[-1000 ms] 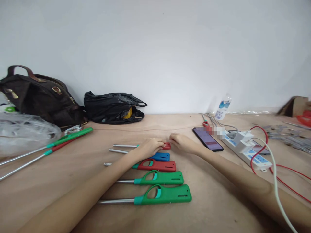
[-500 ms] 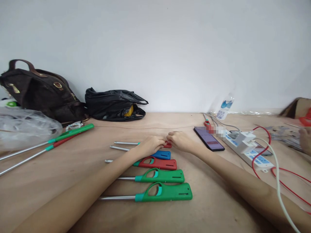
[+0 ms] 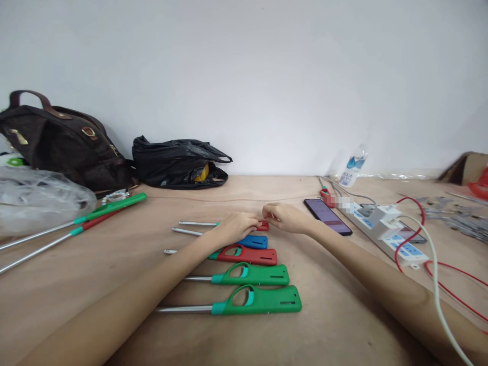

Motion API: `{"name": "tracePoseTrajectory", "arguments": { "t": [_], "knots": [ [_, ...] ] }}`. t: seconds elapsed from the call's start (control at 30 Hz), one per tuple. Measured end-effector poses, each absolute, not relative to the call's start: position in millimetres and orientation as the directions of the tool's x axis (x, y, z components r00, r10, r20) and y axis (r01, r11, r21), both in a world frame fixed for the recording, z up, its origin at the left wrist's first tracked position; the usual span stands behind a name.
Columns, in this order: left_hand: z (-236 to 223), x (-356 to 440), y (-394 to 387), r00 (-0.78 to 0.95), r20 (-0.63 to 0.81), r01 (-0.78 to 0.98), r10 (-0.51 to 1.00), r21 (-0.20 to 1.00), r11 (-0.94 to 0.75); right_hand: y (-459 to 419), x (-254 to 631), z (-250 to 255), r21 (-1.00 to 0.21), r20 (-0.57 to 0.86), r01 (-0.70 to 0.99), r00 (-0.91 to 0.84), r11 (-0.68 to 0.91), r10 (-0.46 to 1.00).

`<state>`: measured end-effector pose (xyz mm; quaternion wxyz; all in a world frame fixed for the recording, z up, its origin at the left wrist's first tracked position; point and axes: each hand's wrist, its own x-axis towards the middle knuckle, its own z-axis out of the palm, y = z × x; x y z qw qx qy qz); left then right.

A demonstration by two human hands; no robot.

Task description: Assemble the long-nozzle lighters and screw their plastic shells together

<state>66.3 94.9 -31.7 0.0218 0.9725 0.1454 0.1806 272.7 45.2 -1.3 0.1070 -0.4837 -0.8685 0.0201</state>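
Observation:
Long-nosed gas lighters lie in a row with their metal tubes to the left. My left hand (image 3: 237, 227) is closed over the farthest one, a red lighter (image 3: 264, 225), whose handle end shows past the fingertips. My right hand (image 3: 287, 218) is beside that end, fingers curled and pressed together; what they hold, if anything, is too small to make out. Nearer me lie a blue lighter (image 3: 256, 242), partly under my left hand, a second red lighter (image 3: 256, 255), a green lighter (image 3: 263, 275) and another green lighter (image 3: 272, 299). My left forearm hides parts of their tubes.
A phone (image 3: 328, 217) and a white power strip (image 3: 396, 244) with red and white cables lie to the right, near a water bottle (image 3: 353, 168). At left are two more lighters (image 3: 110, 209), a dark bag (image 3: 72, 145) and a black plastic bag (image 3: 171, 162).
My right hand's fingers have lifted slightly off the red lighter's end and curled. My left hand stays put. Another person's hand at the far right has gone from view.

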Motion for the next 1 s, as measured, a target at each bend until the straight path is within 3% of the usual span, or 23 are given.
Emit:
{"name": "tracePoseTrajectory", "arguments": {
  "t": [0.1,0.47,0.8,1.0],
  "knots": [
    [-31.7,66.2,95.3,0.896,0.333,0.279,0.295,0.096,-0.956,44.6,270.3,-2.7,-0.1,0.16,0.803,-0.57,0.588,0.806],
    [-27.1,68.6,93.3,0.902,0.333,0.253,0.274,0.106,-0.962,43.5,263.1,-4.3,0.178,0.079,0.812,-0.575,0.556,0.814],
    [-27.6,68.1,93.4,0.899,0.33,0.274,0.289,0.09,-0.957,46.6,271.5,-6.5,0.038,0.118,0.803,-0.595,0.595,0.795],
    [-26.9,68.1,92.6,0.903,0.316,0.266,0.293,0.126,-0.956,47.7,266.3,-9.9,0.109,0.088,0.813,-0.582,0.573,0.809]
  ]
}}
